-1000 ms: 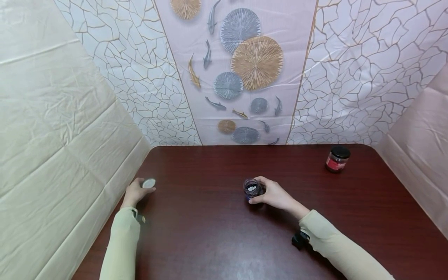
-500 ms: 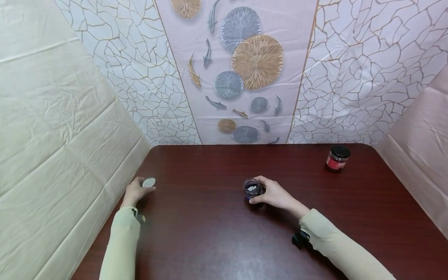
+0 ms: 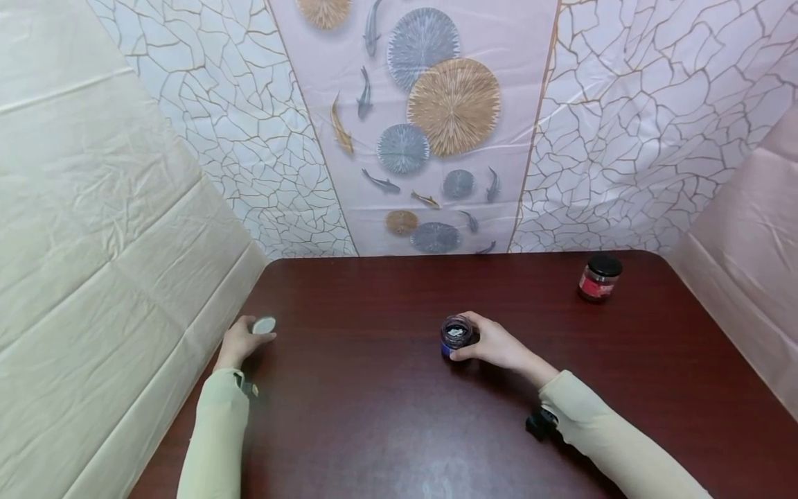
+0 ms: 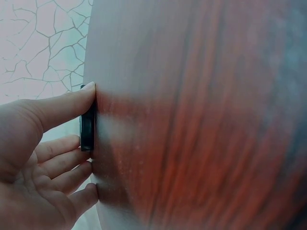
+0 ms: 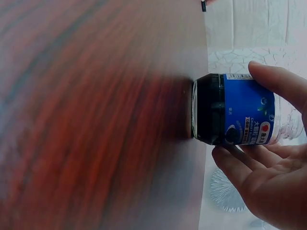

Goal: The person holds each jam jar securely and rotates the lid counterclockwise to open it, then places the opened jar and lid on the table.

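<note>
At the table's left side, my left hand (image 3: 240,343) holds a round lid (image 3: 264,326) between thumb and fingers, its pale inner side facing up. In the left wrist view the lid (image 4: 87,127) appears edge-on and black, close against the tabletop. Right of the table's middle, my right hand (image 3: 499,344) grips an uncapped glass jar (image 3: 446,348) by its side. The jar stands upright, with dark contents and a white patch inside. The right wrist view shows the blue label of the jar (image 5: 247,110), its base at or just off the tabletop; I cannot tell which.
A second jar (image 3: 598,281) with a black lid and red label stands at the back right of the dark red wooden table (image 3: 361,402). Patterned cloth (image 3: 399,138) hangs behind the table, and plain cloth (image 3: 125,277) closes off the left side.
My right hand and the jar in it have shifted slightly to the right in the last half second. The left hand stays in place with the lid. The head view has tilted a little.
</note>
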Tool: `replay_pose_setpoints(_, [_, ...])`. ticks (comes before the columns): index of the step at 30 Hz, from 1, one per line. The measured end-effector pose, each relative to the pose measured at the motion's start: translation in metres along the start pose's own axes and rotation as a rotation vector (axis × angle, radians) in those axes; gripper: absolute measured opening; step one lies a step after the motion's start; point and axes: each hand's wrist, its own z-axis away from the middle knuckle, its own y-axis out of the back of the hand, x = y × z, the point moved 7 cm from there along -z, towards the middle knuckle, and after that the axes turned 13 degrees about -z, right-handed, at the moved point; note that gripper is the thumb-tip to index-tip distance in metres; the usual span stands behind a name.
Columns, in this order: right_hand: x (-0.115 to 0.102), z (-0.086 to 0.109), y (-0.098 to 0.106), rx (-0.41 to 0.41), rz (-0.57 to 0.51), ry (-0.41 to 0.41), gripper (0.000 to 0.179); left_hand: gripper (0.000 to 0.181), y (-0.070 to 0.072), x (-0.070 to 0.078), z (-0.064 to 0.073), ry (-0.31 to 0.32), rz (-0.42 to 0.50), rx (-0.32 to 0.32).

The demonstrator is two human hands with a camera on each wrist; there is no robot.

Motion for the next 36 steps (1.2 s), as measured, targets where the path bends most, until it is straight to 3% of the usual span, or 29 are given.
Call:
replay_pose_setpoints(17, [-0.001, 0.002, 0.003, -0.008, -0.022, -0.012, 0.068, 0.077, -0.004, 0.002, -0.001, 0.011, 0.015, -0.019])
replay_pose_setpoints(23, [-0.005, 0.002, 0.001, -0.037, -0.057, -0.006, 0.074, 0.079, -0.001, 0.008, -0.002, -0.015, -0.026, -0.005])
replay_pose_setpoints(30, [-0.023, -0.002, 0.002, -0.066, -0.139, 0.074, 0.074, 0.081, 0.007, 0.033, -0.002, -0.087, 0.008, 0.032])
replay_pose_setpoints(36, [-0.036, -0.007, 0.014, -0.054, -0.192, 0.061, 0.073, 0.079, 0.017, 0.064, 0.0, -0.153, 0.034, 0.092])
